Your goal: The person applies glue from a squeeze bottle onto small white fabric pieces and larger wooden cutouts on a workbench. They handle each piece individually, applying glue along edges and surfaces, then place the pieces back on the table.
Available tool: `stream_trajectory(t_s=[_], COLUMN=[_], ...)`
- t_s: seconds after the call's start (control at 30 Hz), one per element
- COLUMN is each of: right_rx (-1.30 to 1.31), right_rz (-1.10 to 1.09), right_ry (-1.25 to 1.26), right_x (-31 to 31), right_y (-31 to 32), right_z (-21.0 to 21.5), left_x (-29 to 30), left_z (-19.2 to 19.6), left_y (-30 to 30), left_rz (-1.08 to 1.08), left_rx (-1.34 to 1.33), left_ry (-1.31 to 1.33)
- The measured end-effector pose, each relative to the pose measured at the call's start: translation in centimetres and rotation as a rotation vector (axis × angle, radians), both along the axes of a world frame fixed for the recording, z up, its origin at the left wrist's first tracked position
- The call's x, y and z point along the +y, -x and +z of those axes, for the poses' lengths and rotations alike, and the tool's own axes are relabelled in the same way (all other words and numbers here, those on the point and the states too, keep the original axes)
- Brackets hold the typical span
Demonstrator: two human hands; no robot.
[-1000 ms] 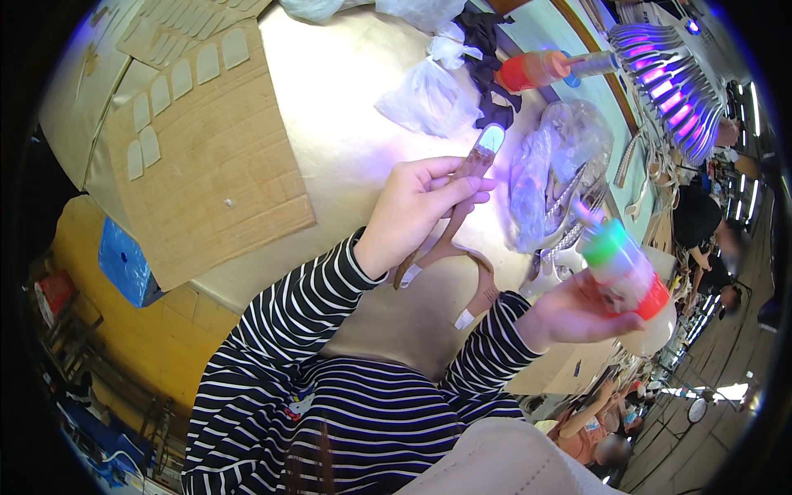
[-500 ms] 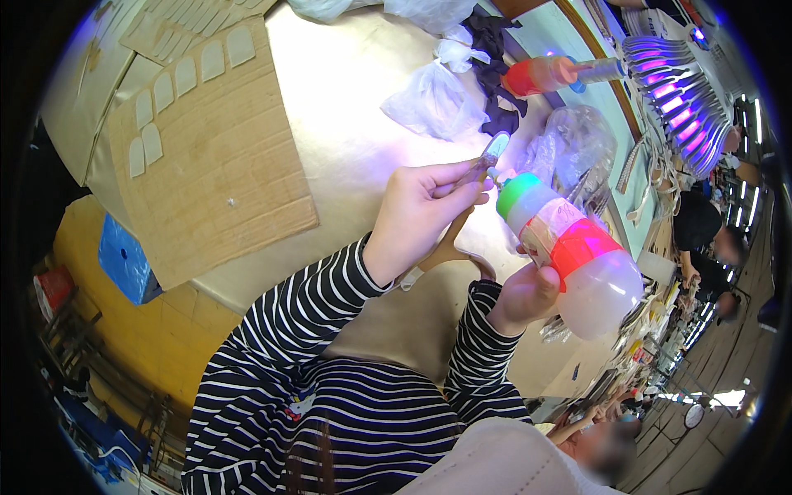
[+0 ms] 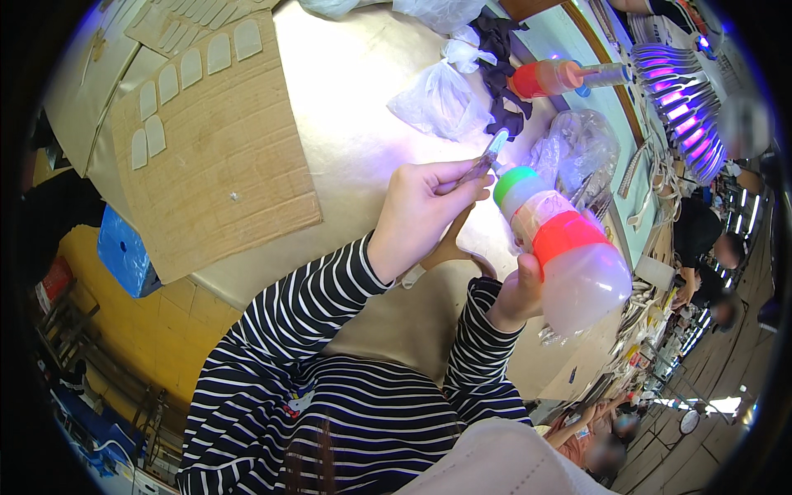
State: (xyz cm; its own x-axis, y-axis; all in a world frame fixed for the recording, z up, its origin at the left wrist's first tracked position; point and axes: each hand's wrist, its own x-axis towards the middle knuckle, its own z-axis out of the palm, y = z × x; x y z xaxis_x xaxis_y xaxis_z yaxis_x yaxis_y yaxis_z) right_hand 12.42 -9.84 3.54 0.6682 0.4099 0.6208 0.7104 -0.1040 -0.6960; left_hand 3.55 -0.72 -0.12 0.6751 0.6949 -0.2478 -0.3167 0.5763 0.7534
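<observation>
My left hand [image 3: 417, 210] is closed, pinching a brown strap [image 3: 450, 243] between thumb and fingers. A rounded, pale-coated end [image 3: 497, 143] sticks out past the fingertips, and the rest of the strap loops down behind the hand. My right hand [image 3: 521, 295] is wrapped round a translucent squeeze bottle [image 3: 584, 285] with a green cap and a red band. The bottle lies tilted, its cap pointing up and left. Its nozzle is at the strap, just below the pale end; whether they touch I cannot tell. Most of my right fingers are hidden behind the bottle.
Rounded pale pieces [image 3: 190, 68] lie on a cardboard sheet [image 3: 239, 157] at the left. Clear plastic bags [image 3: 441, 103], black scraps [image 3: 499, 49] and a second red bottle [image 3: 544, 78] sit at the far side. A blue stool [image 3: 124, 254] stands beside the table.
The squeeze bottle has shifted slightly left and turned a little in my right hand. My left hand and strap have tilted slightly. A dark-clothed figure now shows near the blue stool.
</observation>
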Motion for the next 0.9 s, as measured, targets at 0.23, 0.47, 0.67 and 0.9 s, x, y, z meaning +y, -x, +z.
stream_trajectory(t_s=[0.23,0.47,0.67,0.9], right_rx=[0.103,0.112,0.145,0.12], right_rz=[-0.019,0.033,0.001,0.064], right_ry=[-0.125,-0.008,-0.09,-0.115], right_x=[-0.05,-0.61,-0.22,-0.25], right_y=[-0.41,-0.02,-0.68,-0.53], right_z=[-0.1,-0.03,0.06,-0.33], left_x=[0.14,0.18,0.49,0.38], left_z=[0.05,0.1,0.08,0.24], left_y=[-0.05,0.09,0.16,0.09], left_rz=[-0.018,-0.048,-0.054,-0.039], left_rx=[-0.089,-0.031,-0.107,-0.077], left_ry=[0.12,0.077,0.182,0.112])
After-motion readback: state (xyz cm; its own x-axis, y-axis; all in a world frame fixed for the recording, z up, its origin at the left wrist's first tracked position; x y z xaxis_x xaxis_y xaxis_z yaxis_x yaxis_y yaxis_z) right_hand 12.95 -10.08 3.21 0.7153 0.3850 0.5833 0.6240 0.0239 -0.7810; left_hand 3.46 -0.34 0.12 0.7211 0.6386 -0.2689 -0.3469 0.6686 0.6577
